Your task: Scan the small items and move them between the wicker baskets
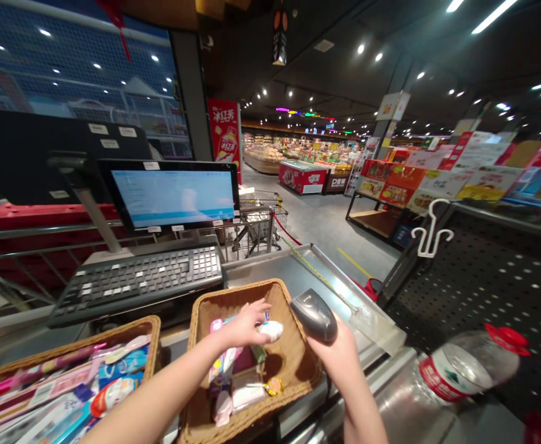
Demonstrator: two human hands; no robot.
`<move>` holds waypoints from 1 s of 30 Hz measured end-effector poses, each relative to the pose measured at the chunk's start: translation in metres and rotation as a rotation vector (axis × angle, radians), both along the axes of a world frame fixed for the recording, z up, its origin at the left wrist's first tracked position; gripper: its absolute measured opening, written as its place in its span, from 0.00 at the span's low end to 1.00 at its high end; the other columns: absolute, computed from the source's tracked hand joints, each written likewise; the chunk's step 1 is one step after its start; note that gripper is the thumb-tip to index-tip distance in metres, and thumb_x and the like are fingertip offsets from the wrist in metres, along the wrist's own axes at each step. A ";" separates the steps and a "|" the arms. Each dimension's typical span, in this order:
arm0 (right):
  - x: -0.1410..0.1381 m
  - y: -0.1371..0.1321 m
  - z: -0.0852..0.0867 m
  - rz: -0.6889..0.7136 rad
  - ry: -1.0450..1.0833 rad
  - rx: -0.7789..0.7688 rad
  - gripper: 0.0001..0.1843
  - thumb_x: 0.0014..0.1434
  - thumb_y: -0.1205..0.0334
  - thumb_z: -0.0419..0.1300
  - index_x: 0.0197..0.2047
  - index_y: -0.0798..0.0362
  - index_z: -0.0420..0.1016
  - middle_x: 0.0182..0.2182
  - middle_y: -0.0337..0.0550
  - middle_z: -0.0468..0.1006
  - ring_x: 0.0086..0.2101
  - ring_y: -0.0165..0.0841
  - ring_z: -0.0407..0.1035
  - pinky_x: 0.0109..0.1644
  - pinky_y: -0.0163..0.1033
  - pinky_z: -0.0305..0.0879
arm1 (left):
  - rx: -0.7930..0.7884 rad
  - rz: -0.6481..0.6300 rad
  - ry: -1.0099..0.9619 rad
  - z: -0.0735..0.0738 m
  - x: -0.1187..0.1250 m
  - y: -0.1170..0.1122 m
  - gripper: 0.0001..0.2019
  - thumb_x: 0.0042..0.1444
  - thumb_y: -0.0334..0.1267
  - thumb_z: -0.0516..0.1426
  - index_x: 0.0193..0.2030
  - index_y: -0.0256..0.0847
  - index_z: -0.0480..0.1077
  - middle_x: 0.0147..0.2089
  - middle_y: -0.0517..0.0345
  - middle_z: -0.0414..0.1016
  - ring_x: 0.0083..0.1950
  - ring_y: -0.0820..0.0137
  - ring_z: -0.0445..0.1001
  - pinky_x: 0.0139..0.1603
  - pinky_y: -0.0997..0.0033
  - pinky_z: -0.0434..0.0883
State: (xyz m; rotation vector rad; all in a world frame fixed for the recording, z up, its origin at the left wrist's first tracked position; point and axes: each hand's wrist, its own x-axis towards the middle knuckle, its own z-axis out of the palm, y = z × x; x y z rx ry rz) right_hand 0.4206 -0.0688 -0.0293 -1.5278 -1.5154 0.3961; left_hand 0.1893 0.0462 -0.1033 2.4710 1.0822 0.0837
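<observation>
Left hand point(245, 327) holds a small white packet point(271, 330): oval, glossy, bit of blue print, too blurred to read. Fingers pinched narrow around it. It hangs over the middle of the right wicker basket point(299, 365), just left of the scanner point(314, 314). Right hand point(341, 356) has its fingers wrapped round the scanner's handle. The scanner is one grey handheld unit, head dark and rounded, pointing far-left toward the packet.

Counts: two wicker baskets. The right one holds a few pink and white packs plus one gold-wrapped piece. The left basket point(113, 333), near left, is packed with long pink and blue packs, too many to count. One black keyboard point(141, 280) on the far side of the baskets, one lit screen point(173, 196) above it. One clear bottle point(469, 365) with a red cap, lying on its side at near right. Steel tabletop point(289, 271) under it all.
</observation>
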 end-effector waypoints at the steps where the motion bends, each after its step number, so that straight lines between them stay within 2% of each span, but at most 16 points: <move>1: -0.002 0.001 0.001 0.008 0.004 0.006 0.17 0.50 0.61 0.62 0.44 0.54 0.79 0.37 0.49 0.82 0.42 0.45 0.76 0.47 0.49 0.73 | -0.012 0.013 -0.107 0.013 -0.010 0.004 0.17 0.47 0.49 0.63 0.43 0.44 0.78 0.70 0.52 0.59 0.73 0.49 0.51 0.70 0.46 0.53; 4: -0.012 0.003 0.006 0.042 0.016 0.027 0.18 0.50 0.60 0.63 0.45 0.54 0.79 0.38 0.49 0.82 0.42 0.45 0.76 0.47 0.49 0.73 | 0.061 0.083 -0.289 0.052 -0.044 0.009 0.14 0.50 0.46 0.62 0.42 0.44 0.77 0.71 0.55 0.58 0.74 0.52 0.48 0.71 0.50 0.53; 8: -0.031 0.007 0.018 0.106 -0.004 0.068 0.19 0.51 0.58 0.64 0.47 0.53 0.78 0.40 0.49 0.82 0.43 0.45 0.75 0.49 0.49 0.72 | 0.251 0.143 -0.319 0.094 -0.086 0.001 0.15 0.53 0.47 0.60 0.45 0.44 0.76 0.73 0.55 0.54 0.75 0.51 0.43 0.72 0.46 0.48; 12: -0.056 0.011 0.032 0.176 -0.076 0.186 0.18 0.50 0.62 0.61 0.46 0.51 0.78 0.43 0.49 0.81 0.46 0.45 0.74 0.54 0.52 0.69 | 0.382 0.196 -0.309 0.127 -0.121 -0.016 0.15 0.53 0.45 0.59 0.46 0.44 0.75 0.73 0.55 0.53 0.75 0.50 0.41 0.72 0.42 0.47; 15: -0.078 0.010 0.042 0.243 -0.131 0.272 0.19 0.50 0.64 0.60 0.47 0.51 0.77 0.46 0.49 0.80 0.49 0.46 0.73 0.59 0.55 0.64 | 0.461 0.245 -0.307 0.145 -0.145 -0.030 0.14 0.52 0.44 0.58 0.44 0.44 0.76 0.74 0.55 0.52 0.75 0.49 0.39 0.71 0.39 0.46; 18: -0.104 0.007 0.051 0.305 -0.178 0.310 0.23 0.50 0.67 0.59 0.50 0.52 0.75 0.48 0.50 0.79 0.52 0.47 0.70 0.62 0.57 0.60 | 0.535 0.305 -0.269 0.156 -0.169 -0.044 0.12 0.50 0.42 0.58 0.39 0.42 0.76 0.74 0.53 0.49 0.75 0.46 0.37 0.69 0.33 0.41; 22: -0.141 0.001 0.060 0.365 -0.234 0.355 0.22 0.49 0.69 0.59 0.49 0.52 0.75 0.47 0.50 0.78 0.55 0.47 0.67 0.62 0.55 0.61 | 0.560 0.365 -0.230 0.160 -0.201 -0.062 0.10 0.50 0.44 0.59 0.36 0.41 0.75 0.75 0.54 0.45 0.76 0.45 0.34 0.69 0.32 0.37; 26: -0.173 -0.005 0.064 0.466 -0.288 0.362 0.22 0.48 0.69 0.60 0.49 0.50 0.75 0.47 0.49 0.78 0.56 0.49 0.66 0.61 0.59 0.61 | 0.464 0.416 -0.273 0.153 -0.238 -0.077 0.13 0.53 0.48 0.58 0.38 0.42 0.76 0.75 0.54 0.45 0.76 0.47 0.34 0.71 0.37 0.40; 30: -0.200 -0.012 0.065 0.570 -0.353 0.323 0.23 0.50 0.67 0.61 0.51 0.49 0.75 0.49 0.49 0.77 0.58 0.53 0.63 0.64 0.67 0.52 | 0.353 0.440 -0.362 0.141 -0.277 -0.086 0.16 0.54 0.50 0.58 0.42 0.42 0.76 0.75 0.54 0.46 0.76 0.48 0.35 0.71 0.43 0.45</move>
